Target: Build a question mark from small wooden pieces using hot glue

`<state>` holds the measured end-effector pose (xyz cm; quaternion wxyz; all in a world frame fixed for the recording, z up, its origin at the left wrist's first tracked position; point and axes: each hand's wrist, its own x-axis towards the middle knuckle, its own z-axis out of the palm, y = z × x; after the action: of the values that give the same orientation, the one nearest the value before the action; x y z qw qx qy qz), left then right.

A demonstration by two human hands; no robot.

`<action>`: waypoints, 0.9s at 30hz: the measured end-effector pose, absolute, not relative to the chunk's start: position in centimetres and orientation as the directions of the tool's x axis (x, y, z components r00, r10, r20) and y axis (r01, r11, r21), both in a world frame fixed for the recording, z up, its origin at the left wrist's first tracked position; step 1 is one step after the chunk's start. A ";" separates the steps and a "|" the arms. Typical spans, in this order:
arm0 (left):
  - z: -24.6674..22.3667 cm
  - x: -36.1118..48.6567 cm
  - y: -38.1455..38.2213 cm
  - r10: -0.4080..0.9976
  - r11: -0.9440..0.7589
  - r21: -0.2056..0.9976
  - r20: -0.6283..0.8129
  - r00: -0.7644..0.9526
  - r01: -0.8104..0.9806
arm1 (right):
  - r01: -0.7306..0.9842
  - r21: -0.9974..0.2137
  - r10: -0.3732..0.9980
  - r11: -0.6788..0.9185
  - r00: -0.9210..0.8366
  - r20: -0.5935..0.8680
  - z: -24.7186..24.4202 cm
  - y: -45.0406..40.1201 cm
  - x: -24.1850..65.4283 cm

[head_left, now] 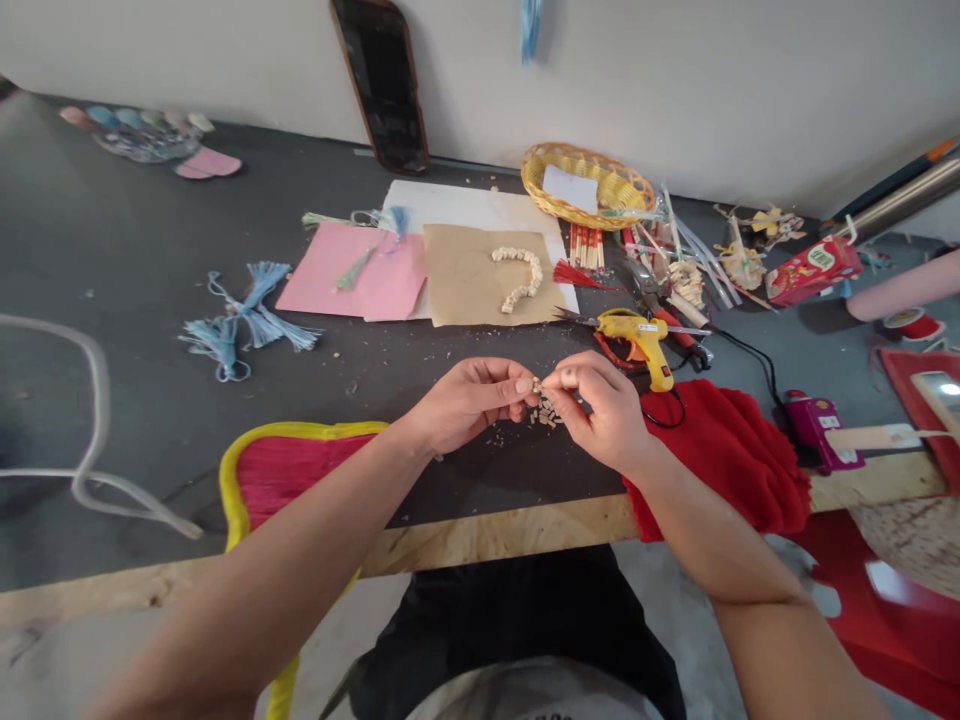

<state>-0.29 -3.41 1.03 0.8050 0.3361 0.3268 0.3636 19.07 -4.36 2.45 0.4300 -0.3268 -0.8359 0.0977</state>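
Observation:
Above the dark tabletop near its front edge, my left hand (480,400) pinches a small beige piece (537,386) between thumb and forefinger. My right hand (600,405) meets it from the right, its fingertips closed on the same piece. Just below and behind the fingertips lies a pile of small wooden bits (546,412), partly hidden. Farther back, a curved row of pale pieces (534,270) rests on a brown sheet (461,275). A yellow glue gun (639,338) lies right of that sheet.
Blue tassels (255,310) and pink paper (352,275) lie to the left. A phone (382,85) leans on the wall beside a yellow basket (589,205). Red cloth (727,455) overhangs the front edge (495,535); a purple box (823,432) sits right of it.

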 end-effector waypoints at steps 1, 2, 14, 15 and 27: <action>1.0 -0.3 -3.4 0.805 0.510 0.779 -0.283 0.522 -0.364 | 0.462 -0.445 0.631 0.767 -0.416 0.655 2.4 -4.4 19.0; 1.1 -0.3 -3.4 0.804 0.510 0.780 -0.283 0.523 -0.363 | 0.464 -0.445 0.632 0.766 -0.416 0.654 2.4 -4.4 19.0; 1.4 -0.3 -3.4 0.793 0.525 0.764 -0.280 0.540 -0.375 | 0.386 -0.557 0.677 0.735 -0.396 0.620 2.7 -4.6 19.2; 1.4 -0.3 -3.4 0.793 0.526 0.762 -0.279 0.542 -0.377 | 0.385 -0.562 0.680 0.733 -0.394 0.618 2.7 -4.7 19.2; 1.3 -0.3 -3.5 0.803 0.530 0.746 -0.287 0.523 -0.403 | 0.387 -0.548 0.670 0.742 -0.389 0.632 2.5 -4.6 19.5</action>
<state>-0.31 -3.46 1.34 0.8145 0.3133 0.3185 0.3701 19.51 -4.62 2.54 0.4485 -0.3230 -0.8183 0.1577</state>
